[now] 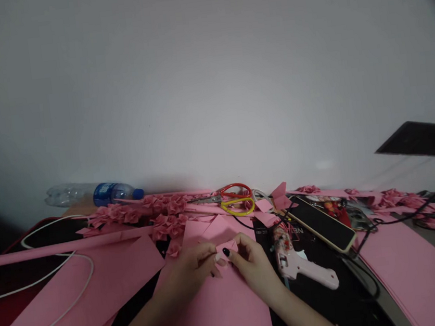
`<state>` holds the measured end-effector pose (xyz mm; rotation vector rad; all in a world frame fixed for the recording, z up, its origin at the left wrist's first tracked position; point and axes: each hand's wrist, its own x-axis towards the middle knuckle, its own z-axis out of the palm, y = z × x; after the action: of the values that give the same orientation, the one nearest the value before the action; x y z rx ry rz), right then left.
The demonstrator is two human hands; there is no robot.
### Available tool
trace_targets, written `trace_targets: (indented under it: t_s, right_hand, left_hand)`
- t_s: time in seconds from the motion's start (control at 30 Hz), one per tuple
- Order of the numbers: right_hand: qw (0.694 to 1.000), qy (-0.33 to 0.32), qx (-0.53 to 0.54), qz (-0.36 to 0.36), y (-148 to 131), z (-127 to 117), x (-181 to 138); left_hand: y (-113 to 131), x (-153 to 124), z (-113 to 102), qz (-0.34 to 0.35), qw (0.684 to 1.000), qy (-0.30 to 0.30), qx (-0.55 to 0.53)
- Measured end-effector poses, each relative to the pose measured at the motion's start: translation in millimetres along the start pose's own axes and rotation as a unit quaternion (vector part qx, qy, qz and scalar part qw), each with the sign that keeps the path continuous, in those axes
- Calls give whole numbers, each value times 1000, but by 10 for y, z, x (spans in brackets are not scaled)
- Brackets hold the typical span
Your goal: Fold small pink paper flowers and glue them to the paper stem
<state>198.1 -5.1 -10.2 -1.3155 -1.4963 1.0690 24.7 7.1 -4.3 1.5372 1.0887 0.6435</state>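
A small folded piece of pink paper (227,246) is held between my two hands, above a large pink paper sheet (234,307). My left hand (195,265) pinches its left end with thumb and fingers. On the other end, my right hand (248,261) grips it, thumb pressed on the near face. Part of the folded piece is hidden behind the fingers. Just beyond lie scissors (238,207) with one red and one yellow handle. Pink paper flowers (167,226) sit to the left of them.
A pale glue gun (308,270) lies to the right, beside a phone (322,224). A plastic bottle (113,193) rests on its side near the wall. White cable (91,274) loops over pink sheets at left. More pink paper (418,266) is stacked at right.
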Motion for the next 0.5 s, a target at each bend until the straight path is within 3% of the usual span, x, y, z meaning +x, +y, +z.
trace_targets:
  t_s: [0.2, 0.5]
  right_hand:
    - [1000, -20, 3, 15, 27, 0, -2]
    - [999, -25, 8, 30, 40, 5, -1]
  left_hand:
    - [36, -15, -26, 3, 997, 24, 69]
    - [-21, -18, -44, 2, 998, 14, 68]
